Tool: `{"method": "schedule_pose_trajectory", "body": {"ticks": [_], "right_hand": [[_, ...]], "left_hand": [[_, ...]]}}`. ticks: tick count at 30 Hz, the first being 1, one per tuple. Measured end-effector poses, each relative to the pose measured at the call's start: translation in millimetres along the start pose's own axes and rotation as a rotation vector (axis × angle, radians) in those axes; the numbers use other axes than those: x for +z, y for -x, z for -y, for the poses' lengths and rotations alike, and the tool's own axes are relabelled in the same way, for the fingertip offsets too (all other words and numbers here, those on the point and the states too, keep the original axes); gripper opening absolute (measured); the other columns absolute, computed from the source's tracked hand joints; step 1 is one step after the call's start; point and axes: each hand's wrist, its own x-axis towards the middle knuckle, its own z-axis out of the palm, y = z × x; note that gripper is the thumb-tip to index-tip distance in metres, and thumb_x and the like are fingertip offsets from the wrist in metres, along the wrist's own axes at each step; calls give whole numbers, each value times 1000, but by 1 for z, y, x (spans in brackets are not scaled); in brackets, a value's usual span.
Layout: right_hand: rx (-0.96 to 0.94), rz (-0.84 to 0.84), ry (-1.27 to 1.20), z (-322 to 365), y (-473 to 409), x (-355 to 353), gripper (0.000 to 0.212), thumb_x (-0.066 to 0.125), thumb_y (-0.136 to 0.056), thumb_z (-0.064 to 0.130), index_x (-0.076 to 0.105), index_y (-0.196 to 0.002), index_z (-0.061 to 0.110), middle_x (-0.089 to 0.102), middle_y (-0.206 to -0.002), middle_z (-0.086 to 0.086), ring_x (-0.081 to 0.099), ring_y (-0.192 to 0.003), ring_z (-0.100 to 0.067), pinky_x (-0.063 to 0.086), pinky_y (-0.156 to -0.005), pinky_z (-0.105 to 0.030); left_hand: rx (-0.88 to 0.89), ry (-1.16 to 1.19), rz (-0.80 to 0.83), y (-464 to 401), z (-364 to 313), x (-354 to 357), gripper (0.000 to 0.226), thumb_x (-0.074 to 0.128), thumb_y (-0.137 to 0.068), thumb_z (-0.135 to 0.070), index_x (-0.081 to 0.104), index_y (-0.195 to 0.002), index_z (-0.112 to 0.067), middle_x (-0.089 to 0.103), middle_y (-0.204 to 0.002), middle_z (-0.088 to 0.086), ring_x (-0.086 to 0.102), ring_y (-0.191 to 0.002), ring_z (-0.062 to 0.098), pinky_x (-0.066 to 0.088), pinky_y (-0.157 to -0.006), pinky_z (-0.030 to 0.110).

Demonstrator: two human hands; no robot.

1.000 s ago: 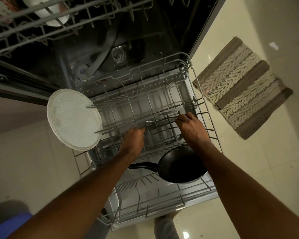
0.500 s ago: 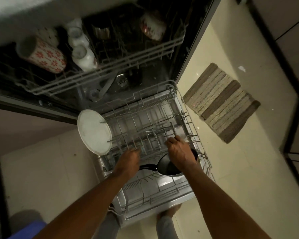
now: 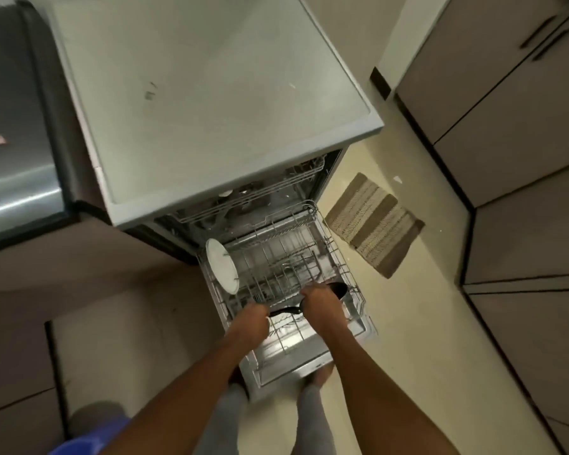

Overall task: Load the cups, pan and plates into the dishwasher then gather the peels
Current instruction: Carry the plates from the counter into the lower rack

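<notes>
Below me, the pulled-out lower wire rack (image 3: 278, 257) of the grey dishwasher (image 3: 211, 103) holds two things: a round white plate (image 3: 221, 266) standing on edge against the rack's left wall, its face turned toward the rack's inside, and a black frying pan (image 3: 337, 289) lying in the near right part, close to the right wall. Its bowl is mostly hidden behind my right hand (image 3: 321, 298), so I cannot tell how far it tilts; the long black pan handle (image 3: 284, 311) runs leftward from the bowl, across the rack, with its tip toward my left hand (image 3: 250, 318). My left hand's fingers curl down at the rack's wires beside the handle's tip, but whether they clasp a wire or the handle I cannot tell. My right hand lies over the pan's near rim, fingers bent forward onto it; the grip itself is out of sight. Behind the lower rack, the upper wire rack (image 3: 253, 198) sits mostly inside the machine, with a small white object showing in it, too dim to name. To the right on the pale tiled floor (image 3: 418, 323) lies a brown and beige striped mat (image 3: 373, 223), well apart from the rack.
</notes>
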Motion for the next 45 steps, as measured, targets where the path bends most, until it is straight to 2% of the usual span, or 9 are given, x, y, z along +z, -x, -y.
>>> {"method": "schedule_pose_trajectory", "body": {"ticks": [3, 8, 13, 18, 24, 32, 36, 38, 45], "right_hand": [[88, -57, -49, 34, 39, -16, 23, 53, -96, 7, 70, -111, 12, 70, -112, -7, 66, -98, -22, 56, -87, -34], [189, -146, -124, 83, 102, -29, 20, 54, -100, 14, 70, -111, 16, 70, -113, -5, 69, -97, -22, 58, -87, -35], [162, -148, -140, 115, 144, -37, 19, 51, -103, 20, 69, -107, 19, 71, -110, -5, 69, -89, -21, 59, -84, -36], [145, -141, -76, 141, 179, -29, 23, 48, -104, 21, 68, -114, 14, 72, -104, -10, 70, -88, -26, 61, -82, -41], [67, -144, -22, 182, 210, -13, 26, 48, -103, 19, 69, -115, 13, 74, -105, -11, 70, -94, -28, 59, -88, -42], [-80, -129, 19, 279, 233, 7, 24, 52, -99, 20, 73, -110, 17, 74, -103, -9, 70, -96, -28, 58, -90, -45], [-123, -126, 34, 325, 221, 12, 23, 53, -95, 23, 73, -105, 18, 74, -101, -9, 70, -96, -29, 59, -87, -45], [-161, -135, 59, 354, 210, 11, 25, 52, -94, 23, 74, -106, 19, 74, -103, -9, 69, -97, -30, 58, -85, -40], [-345, -138, 103, 481, 160, 6, 26, 52, -94, 21, 74, -105, 14, 75, -106, -12, 69, -100, -33, 57, -85, -40]], "left_hand": [[24, -58, -4, 42, -3, -20, 20, 48, -94, -9, 65, -105, -6, 66, -112, 18, 66, -101, 32, 52, -83, 37], [65, -206, -18, 104, 1, -52, 24, 48, -93, -9, 65, -110, -9, 66, -115, 16, 65, -107, 33, 53, -87, 39], [72, -237, -41, 152, 17, -76, 21, 49, -93, -10, 65, -106, -7, 68, -113, 15, 68, -103, 33, 55, -86, 42], [67, -203, -73, 202, 36, -83, 22, 51, -92, -10, 68, -107, -8, 69, -112, 15, 68, -103, 32, 55, -83, 42], [40, -128, -159, 262, 71, -72, 24, 47, -98, -10, 67, -111, -4, 69, -113, 15, 68, -102, 30, 53, -84, 35], [-23, -104, -288, 329, 136, -106, 28, 47, -95, -8, 68, -113, -4, 69, -117, 15, 66, -108, 33, 52, -92, 40], [-73, -107, -342, 343, 170, -131, 26, 46, -94, -10, 68, -108, -6, 69, -112, 16, 67, -103, 35, 54, -88, 42], [-103, -97, -346, 346, 192, -141, 23, 47, -93, -12, 66, -104, -8, 69, -111, 16, 67, -102, 36, 55, -87, 44], [-194, -154, -390, 360, 278, -206, 28, 49, -93, -14, 62, -117, -8, 63, -122, 17, 63, -113, 38, 52, -94, 44]]}}
